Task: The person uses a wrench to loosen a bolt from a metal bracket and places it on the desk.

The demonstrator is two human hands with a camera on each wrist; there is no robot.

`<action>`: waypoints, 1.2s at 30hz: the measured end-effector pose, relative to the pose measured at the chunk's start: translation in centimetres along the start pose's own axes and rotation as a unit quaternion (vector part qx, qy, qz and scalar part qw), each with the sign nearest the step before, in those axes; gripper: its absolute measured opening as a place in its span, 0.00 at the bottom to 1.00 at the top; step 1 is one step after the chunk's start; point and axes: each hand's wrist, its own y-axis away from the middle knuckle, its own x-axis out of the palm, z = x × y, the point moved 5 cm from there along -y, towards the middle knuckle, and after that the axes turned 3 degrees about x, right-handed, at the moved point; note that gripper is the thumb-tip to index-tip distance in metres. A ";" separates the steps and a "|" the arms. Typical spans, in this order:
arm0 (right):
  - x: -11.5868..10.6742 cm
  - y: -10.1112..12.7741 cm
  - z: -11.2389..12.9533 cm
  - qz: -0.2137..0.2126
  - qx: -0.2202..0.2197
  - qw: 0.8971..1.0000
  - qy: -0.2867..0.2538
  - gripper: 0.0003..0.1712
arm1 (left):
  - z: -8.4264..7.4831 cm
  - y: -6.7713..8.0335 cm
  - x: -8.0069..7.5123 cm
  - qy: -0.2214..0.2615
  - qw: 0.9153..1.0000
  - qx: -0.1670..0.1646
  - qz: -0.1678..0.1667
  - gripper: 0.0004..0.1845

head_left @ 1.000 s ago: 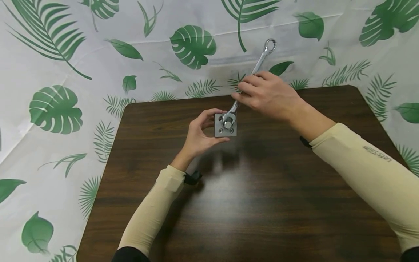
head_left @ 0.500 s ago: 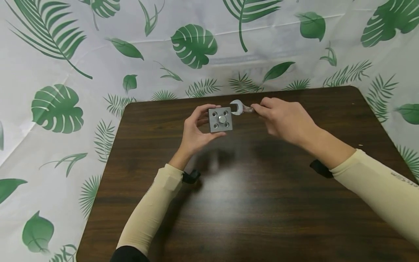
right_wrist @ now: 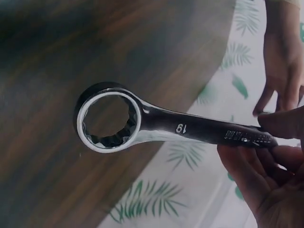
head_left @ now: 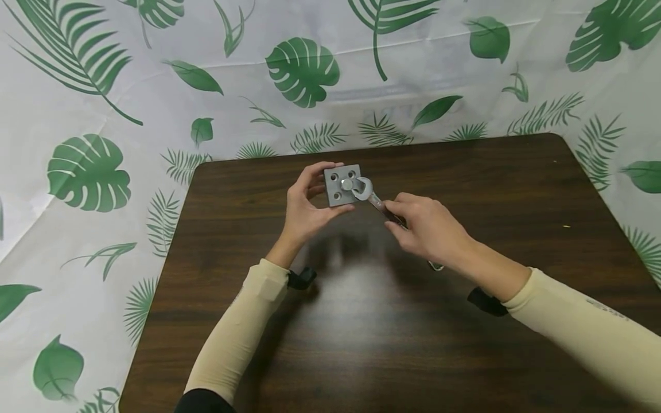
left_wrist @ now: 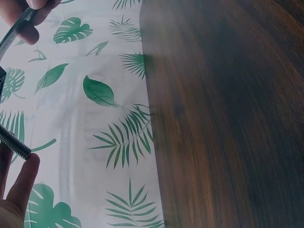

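Observation:
My left hand holds a square grey metal block above the table, thumb along its lower edge and fingers behind and on top. Several holes surround a hex bolt head at the block's middle. In the left wrist view the bolt's threaded shank sticks out, a fingertip right at its end. My right hand grips a chrome combination wrench by its shaft. Its open end is right at the bolt head. The ring end, with "19" stamped beside it, points back toward the wrist.
Beneath both hands is a dark wood-grain table with rounded corners. A white cloth with green leaf prints hangs behind it. A tiny pale speck lies at the table's right side.
The wrench came off the bolt head, swung from pointing up and away to pointing down toward the right, and its open end came back to the bolt. The block shifted slightly left.

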 end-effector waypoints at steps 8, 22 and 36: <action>1.3 -0.1 0.7 -0.017 0.014 1.000 -0.015 0.17 | 0.1 0.0 0.1 0.000 1.000 0.006 -0.008 0.38; 1.9 -0.6 1.6 -0.030 0.024 0.999 -0.018 0.18 | -0.1 0.3 0.4 -0.011 1.000 0.006 -0.004 0.38; 0.3 -1.1 0.0 -0.088 -0.038 0.993 0.075 0.16 | 0.0 0.3 0.4 0.002 1.000 0.002 0.008 0.39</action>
